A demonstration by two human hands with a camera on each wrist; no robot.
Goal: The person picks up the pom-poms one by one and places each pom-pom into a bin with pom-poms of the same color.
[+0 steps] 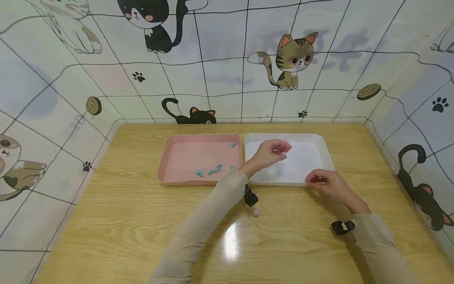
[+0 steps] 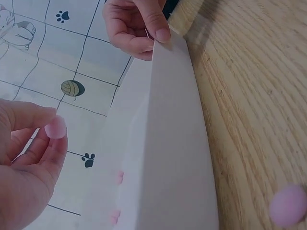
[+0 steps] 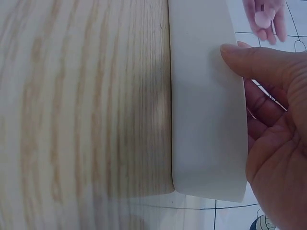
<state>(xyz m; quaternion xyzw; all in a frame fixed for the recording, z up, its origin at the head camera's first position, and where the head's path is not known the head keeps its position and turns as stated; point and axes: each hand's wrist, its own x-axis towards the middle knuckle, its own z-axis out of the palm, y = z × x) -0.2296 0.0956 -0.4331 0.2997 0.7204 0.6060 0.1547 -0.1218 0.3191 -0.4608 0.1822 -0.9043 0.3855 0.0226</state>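
My left hand (image 1: 267, 154) is over the white tray (image 1: 320, 156), pinching a small pink ball (image 2: 56, 127) between thumb and fingers. At the tray's near right side, my right hand (image 1: 330, 184) grips the rim, with its thumb on the outer wall and its other fingers inside, as the right wrist view shows. Small pink pieces (image 2: 120, 177) show by the inner wall of that tray in the left wrist view. Another pink ball (image 1: 256, 213) lies on the wooden table in front of the tray, near the left wrist.
Left of the white tray stands a pink tray (image 1: 191, 152) holding several small blue-green balls (image 1: 213, 171). Both trays sit toward the back of the wooden table (image 1: 124, 221). Cat-print sheeting (image 1: 227, 79) encloses the table at the back and sides.
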